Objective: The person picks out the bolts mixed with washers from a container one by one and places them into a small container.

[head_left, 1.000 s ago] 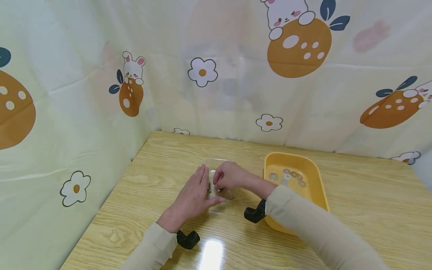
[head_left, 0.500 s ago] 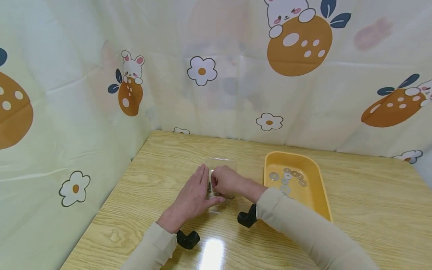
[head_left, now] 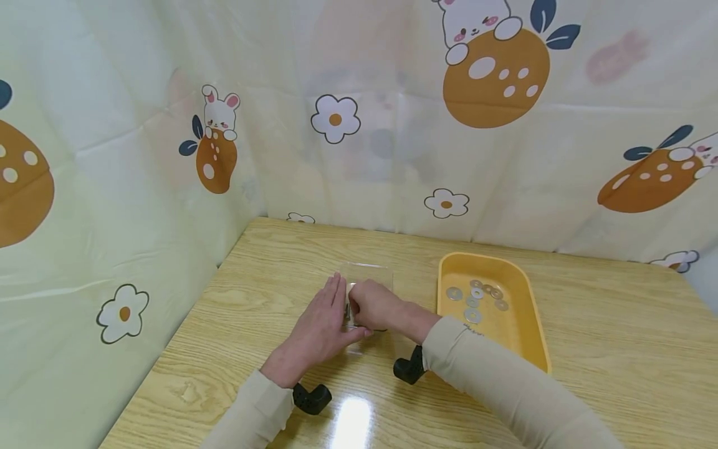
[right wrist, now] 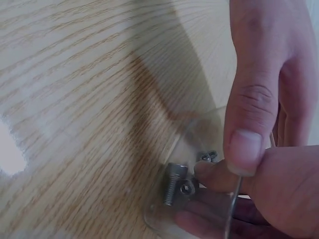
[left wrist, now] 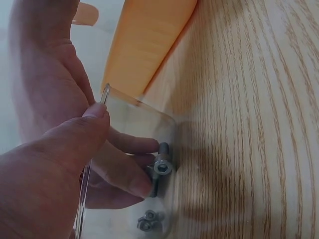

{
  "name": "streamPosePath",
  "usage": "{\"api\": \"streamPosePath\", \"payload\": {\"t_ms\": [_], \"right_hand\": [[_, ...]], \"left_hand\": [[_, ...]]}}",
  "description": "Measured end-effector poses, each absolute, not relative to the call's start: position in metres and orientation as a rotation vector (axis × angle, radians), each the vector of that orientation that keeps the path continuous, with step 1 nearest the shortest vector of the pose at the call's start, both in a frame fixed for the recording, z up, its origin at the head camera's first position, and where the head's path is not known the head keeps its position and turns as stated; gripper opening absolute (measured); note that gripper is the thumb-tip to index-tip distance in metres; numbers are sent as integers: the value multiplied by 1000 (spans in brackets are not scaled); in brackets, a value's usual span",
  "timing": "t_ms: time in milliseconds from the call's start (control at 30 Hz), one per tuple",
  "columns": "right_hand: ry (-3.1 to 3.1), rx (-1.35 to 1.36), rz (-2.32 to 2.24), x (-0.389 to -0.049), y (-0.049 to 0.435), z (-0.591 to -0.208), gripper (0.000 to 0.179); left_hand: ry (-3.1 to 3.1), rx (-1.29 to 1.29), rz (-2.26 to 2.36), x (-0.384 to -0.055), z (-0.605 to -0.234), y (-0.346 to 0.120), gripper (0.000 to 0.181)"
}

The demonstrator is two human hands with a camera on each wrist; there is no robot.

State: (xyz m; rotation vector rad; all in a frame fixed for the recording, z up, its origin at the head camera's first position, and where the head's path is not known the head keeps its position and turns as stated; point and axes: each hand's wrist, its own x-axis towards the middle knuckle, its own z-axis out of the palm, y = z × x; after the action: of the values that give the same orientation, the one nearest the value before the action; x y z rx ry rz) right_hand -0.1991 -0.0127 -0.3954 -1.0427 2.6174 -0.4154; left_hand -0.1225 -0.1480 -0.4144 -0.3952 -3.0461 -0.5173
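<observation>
A clear plastic box (head_left: 367, 266) stands on the wooden table. My left hand (head_left: 322, 321) steadies it, straight fingers along its left side and thumb (right wrist: 244, 149) pressed on the near rim. Inside, my right hand (head_left: 377, 305) has its fingers bent, thumb and fingertips around a metal socket-head bolt (left wrist: 154, 185). Another socket-head bolt (left wrist: 163, 167) is right beside those fingertips. Small metal nuts (left wrist: 148, 220) lie near the box's corner in the left wrist view. In the head view the right hand hides most of what is inside.
A yellow tray (head_left: 521, 312) with several flat washers (head_left: 473, 315) sits to the right, partly under the right forearm. A printed curtain (head_left: 387, 156) hangs behind and to the left of the table (head_left: 280, 262).
My right hand has moved slightly left and deeper into the clear box, covering the shiny piece seen at its fingertips before. The left hand has stayed in place.
</observation>
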Motion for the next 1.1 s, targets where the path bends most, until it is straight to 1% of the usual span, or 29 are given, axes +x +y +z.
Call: {"api": "streamPosePath", "payload": {"t_ms": [400,567,800,967,1100], "right_hand": [[2543,-995,-629,-207,5,-382,14],[2444,-884,-820,-214,20,-371,9],[2283,-645,-1142,-219,50,-359,12],[2162,-545,-1332,-222,75,-354,16],[2156,-530,-1388,-223,96,-352,21]], "left_hand": [[-3063,-413,-524,-124,-414,-146,107],[-3066,-423,-532,-126,-414,-145,107],[-3060,-429,-563,-131,-412,-143,108],[-3065,-418,-569,-132,-408,-139,109],[-3074,-418,-592,-133,-403,-135,110]]}}
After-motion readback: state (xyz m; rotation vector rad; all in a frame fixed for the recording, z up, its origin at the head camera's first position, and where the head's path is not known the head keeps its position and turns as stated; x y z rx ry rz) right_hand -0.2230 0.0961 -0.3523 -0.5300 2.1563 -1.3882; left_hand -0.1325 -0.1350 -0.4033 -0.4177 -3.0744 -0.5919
